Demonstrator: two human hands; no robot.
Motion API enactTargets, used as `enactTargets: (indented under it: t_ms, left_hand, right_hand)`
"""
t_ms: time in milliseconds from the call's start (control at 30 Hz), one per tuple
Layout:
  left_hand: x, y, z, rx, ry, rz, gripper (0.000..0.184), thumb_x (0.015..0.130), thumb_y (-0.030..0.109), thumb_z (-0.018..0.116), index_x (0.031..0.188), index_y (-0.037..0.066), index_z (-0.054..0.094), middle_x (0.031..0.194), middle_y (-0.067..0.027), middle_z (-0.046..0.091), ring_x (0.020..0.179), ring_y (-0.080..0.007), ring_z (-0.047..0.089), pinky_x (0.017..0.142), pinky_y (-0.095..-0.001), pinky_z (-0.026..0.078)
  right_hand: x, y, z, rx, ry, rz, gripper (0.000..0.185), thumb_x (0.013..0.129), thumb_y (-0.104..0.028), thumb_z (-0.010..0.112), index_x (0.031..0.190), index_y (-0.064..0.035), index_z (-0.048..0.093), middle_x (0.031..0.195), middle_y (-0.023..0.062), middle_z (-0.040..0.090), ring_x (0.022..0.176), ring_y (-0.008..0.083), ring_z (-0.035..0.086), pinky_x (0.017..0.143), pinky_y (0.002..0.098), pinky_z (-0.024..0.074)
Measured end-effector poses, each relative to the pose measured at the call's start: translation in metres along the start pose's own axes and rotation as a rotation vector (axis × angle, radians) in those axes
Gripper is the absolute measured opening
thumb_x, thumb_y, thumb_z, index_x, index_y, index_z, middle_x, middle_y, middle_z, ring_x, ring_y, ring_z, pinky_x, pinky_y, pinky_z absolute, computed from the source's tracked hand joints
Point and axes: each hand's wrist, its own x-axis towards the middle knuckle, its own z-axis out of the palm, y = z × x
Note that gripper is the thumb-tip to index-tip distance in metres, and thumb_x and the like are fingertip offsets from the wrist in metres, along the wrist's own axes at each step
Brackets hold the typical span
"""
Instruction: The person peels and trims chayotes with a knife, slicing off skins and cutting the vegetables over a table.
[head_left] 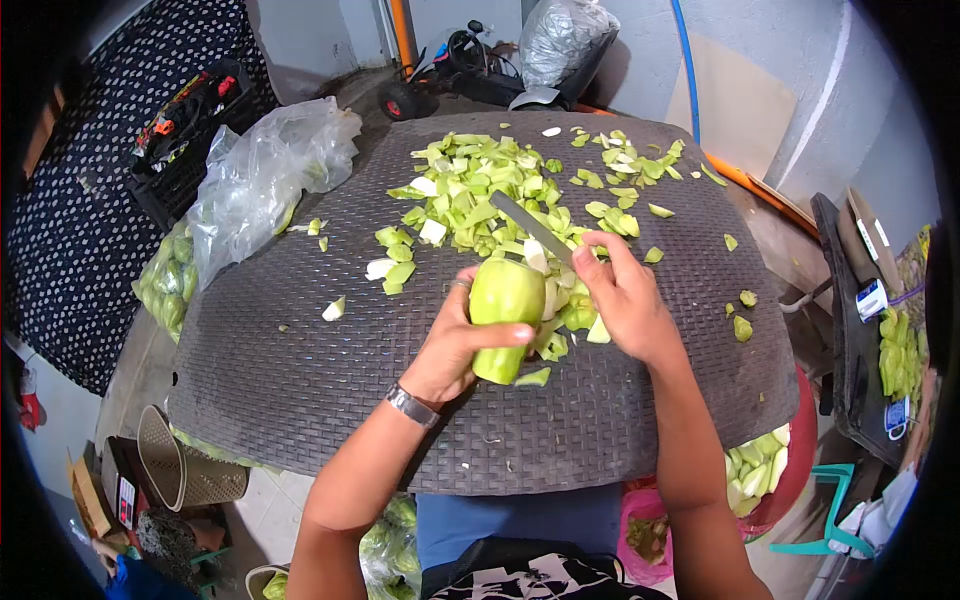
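Observation:
My left hand (462, 345) is wrapped round a pale green chayote (507, 305), held upright above the dark woven table (300, 400). Its top end looks cut flat. In my right hand (625, 300) is a knife (530, 225), its blade pointing up and to the left, just above and behind the chayote without clearly touching it. Behind both hands lies a heap of green chayote peelings and pieces (480, 185). A few more pieces rest under the blade, partly hidden by my hands and the chayote.
Scattered peelings (635, 165) lie at the table's far right. A clear plastic bag (270, 170) sits on its left edge, above a bag of whole chayotes (170, 275). Below right, a red basin (790, 460) holds cut pieces beside a pink bag (645, 540). A beige basket (190, 465) stands lower left.

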Motion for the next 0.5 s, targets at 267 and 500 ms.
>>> enactTargets:
  t_ms: [267, 500]
  left_hand:
    - [0.005, -0.023, -0.017, 1.019, 0.276, 0.534, 0.079, 0.080, 0.023, 0.092, 0.140, -0.001, 0.047, 0.128, -0.0163, 0.066, 0.116, -0.0221, 0.067, 0.100, -0.0373, 0.056]
    - [0.003, -0.024, -0.017, 1.196, 0.291, 0.792, 0.079, 0.080, 0.032, 0.090, 0.138, -0.003, 0.050, 0.125, -0.0171, 0.067, 0.111, -0.0240, 0.070, 0.097, -0.0385, 0.057]
  right_hand:
    - [-0.030, -0.022, 0.024, -0.403, 0.022, -0.520, 0.111, 0.072, -0.077, 0.079, 0.152, -0.0075, 0.047, 0.101, 0.0203, 0.075, 0.095, 0.0400, 0.076, 0.080, 0.0475, 0.0597]
    - [-0.029, -0.013, 0.042, -0.470, 0.028, -0.573, 0.114, 0.069, -0.084, 0.074, 0.154, -0.0120, 0.047, 0.102, 0.0189, 0.075, 0.091, 0.0413, 0.075, 0.079, 0.0508, 0.0598]
